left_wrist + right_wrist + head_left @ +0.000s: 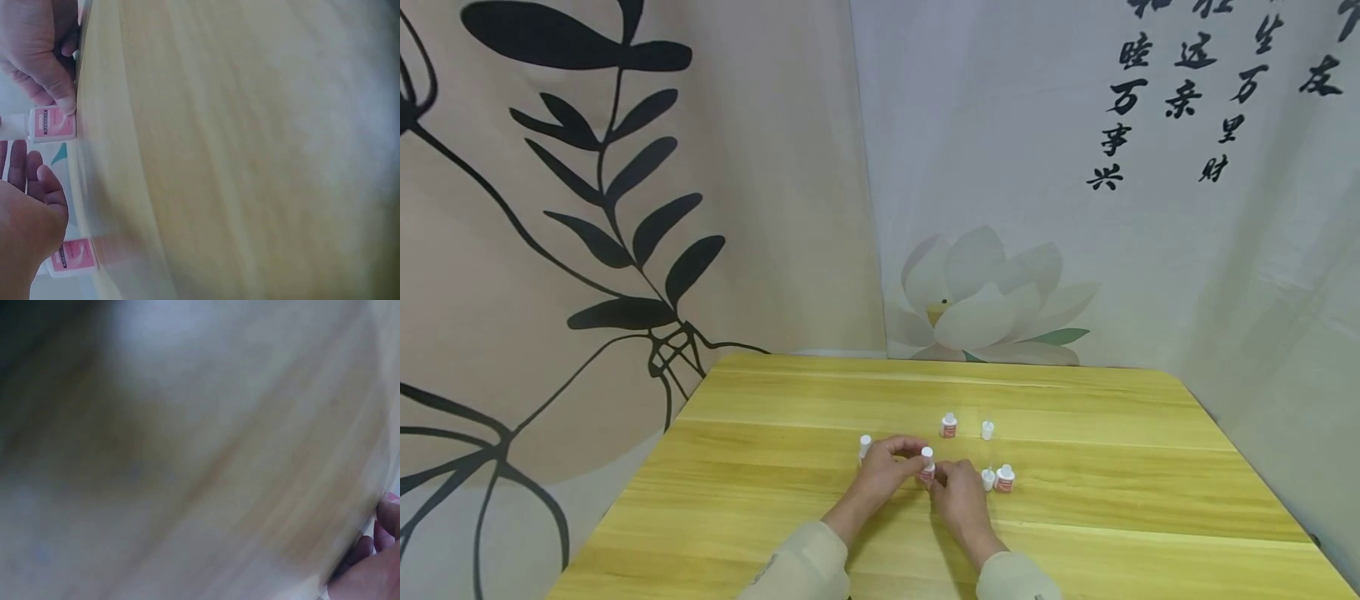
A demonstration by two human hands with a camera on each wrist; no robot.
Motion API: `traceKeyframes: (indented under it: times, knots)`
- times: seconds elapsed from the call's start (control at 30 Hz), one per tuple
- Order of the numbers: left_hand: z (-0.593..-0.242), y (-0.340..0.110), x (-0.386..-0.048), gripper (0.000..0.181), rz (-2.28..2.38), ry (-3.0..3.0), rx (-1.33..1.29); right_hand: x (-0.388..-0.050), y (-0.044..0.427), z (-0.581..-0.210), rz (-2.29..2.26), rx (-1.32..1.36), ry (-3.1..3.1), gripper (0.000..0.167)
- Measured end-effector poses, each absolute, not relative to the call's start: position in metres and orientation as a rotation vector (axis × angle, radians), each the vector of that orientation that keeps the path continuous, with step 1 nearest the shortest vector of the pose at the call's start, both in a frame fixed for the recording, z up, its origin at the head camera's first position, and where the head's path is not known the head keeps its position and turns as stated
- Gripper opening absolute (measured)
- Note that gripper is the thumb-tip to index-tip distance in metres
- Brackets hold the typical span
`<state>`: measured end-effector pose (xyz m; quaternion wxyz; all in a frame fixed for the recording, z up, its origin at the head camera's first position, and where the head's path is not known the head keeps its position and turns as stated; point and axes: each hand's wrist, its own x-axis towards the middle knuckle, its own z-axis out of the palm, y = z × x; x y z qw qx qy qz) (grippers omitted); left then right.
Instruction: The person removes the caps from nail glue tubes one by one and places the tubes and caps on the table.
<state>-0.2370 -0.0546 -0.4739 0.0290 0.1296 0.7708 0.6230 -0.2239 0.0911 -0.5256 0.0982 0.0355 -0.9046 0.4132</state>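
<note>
A small white bottle with a pink label [927, 475] stands upright between the two hands, its white cap [927, 452] on top. My left hand [883, 475] has thumb and forefinger at the cap from the left. From the right, my right hand [962, 500] pinches the lower body with its fingertips. In the left wrist view the labelled bottle [55, 124] lies sideways in the picture, with the right hand [40, 50] at its base and the left hand [31, 219] near its cap. The right wrist view shows part of the right hand [369, 575] at the lower right corner.
Another capped bottle [865, 446] stands just left of my left hand. Behind the hands is a bottle [949, 426] beside a small white piece [987, 430]. Right of my right hand, a second white piece [988, 479] stands against a bottle [1004, 479]. The wooden table [1135, 467] meets a printed curtain.
</note>
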Motion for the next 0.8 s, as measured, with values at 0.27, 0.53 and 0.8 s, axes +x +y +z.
traceKeyframes:
  times: [0.27, 0.53, 0.8]
  knots:
    - [-0.4748, -0.0534, -0.2385, 0.018, 1.923, 2.388, 0.392, -0.2254, 0.0916, -0.5255, 1.223, 0.103, -2.667, 0.009]
    - [-0.4749, -0.0538, -0.2388, 0.02, 1.921, 2.39, 0.391, -0.2253, 0.0911, -0.5251, 1.206, 0.11, -2.677, 0.007]
    - [-0.4716, -0.0538, -0.2367, 0.02, 1.895, 2.421, 0.402, -0.2254, 0.0909, -0.5245, 1.199, 0.127, -2.674, 0.003]
